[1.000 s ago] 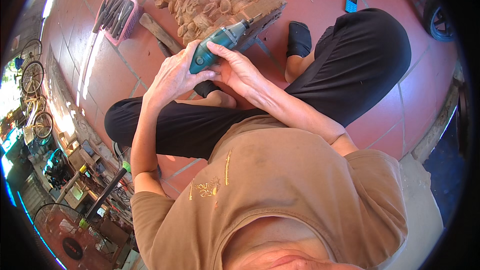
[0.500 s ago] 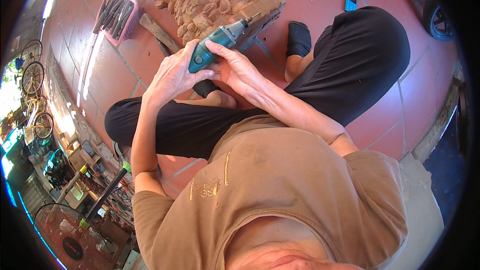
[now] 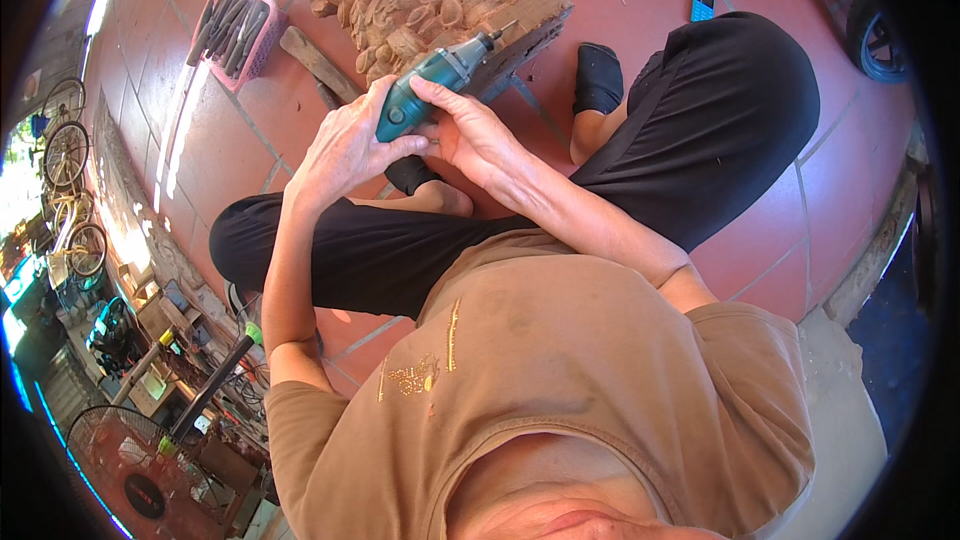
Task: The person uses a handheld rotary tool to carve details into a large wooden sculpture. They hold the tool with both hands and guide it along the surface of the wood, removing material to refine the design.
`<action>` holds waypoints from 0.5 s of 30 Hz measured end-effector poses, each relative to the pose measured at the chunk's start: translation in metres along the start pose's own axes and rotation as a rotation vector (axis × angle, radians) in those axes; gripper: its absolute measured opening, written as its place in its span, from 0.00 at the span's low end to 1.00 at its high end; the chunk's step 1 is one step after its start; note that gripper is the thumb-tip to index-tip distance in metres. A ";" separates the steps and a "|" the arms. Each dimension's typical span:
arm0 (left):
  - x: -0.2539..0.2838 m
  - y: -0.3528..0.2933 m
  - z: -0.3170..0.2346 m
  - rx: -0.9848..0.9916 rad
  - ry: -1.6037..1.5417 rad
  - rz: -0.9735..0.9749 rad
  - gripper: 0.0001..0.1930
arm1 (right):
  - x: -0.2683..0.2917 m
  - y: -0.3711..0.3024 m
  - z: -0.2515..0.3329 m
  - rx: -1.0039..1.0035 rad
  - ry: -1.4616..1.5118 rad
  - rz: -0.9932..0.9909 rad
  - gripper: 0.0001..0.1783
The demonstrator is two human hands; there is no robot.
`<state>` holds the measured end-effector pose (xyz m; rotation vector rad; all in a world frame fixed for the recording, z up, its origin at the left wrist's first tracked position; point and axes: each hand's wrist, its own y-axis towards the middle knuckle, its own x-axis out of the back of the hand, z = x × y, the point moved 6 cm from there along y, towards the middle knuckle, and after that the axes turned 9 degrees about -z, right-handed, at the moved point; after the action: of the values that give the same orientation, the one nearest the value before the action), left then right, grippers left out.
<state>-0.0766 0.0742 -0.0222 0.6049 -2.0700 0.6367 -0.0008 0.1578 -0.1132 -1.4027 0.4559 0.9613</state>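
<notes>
Bright daylight from upper left, blown-out glare on the tiled floor [image 3: 215, 130], heavy fisheye bending, dark vignetted rim.

We sat cross-legged, both forearms reaching forward from the lower edge and meeting above our knees. Our left hand [image 3: 345, 145] curled closed, thumb side up, with its wrist bent slightly and the elbow tucked out to the left. Our right hand [image 3: 475, 135] lay just beside it, fingers [image 3: 432, 92] stretched forward and pressed together, the forearm running straight back across our lap toward the shoulder.
</notes>
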 end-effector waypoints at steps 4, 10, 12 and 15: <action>-0.001 0.000 0.002 0.012 -0.004 0.013 0.39 | -0.002 -0.001 0.000 0.021 -0.005 -0.004 0.20; 0.000 0.000 0.003 0.006 0.011 0.009 0.39 | -0.002 0.000 0.000 0.017 0.006 -0.021 0.19; 0.001 0.001 0.003 0.000 0.009 0.005 0.39 | -0.002 0.001 0.001 0.015 -0.005 -0.020 0.19; 0.000 0.000 0.004 -0.005 0.007 -0.006 0.38 | -0.002 0.003 0.001 0.010 -0.017 -0.013 0.19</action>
<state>-0.0794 0.0719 -0.0239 0.6048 -2.0617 0.6297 -0.0038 0.1579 -0.1134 -1.3856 0.4380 0.9586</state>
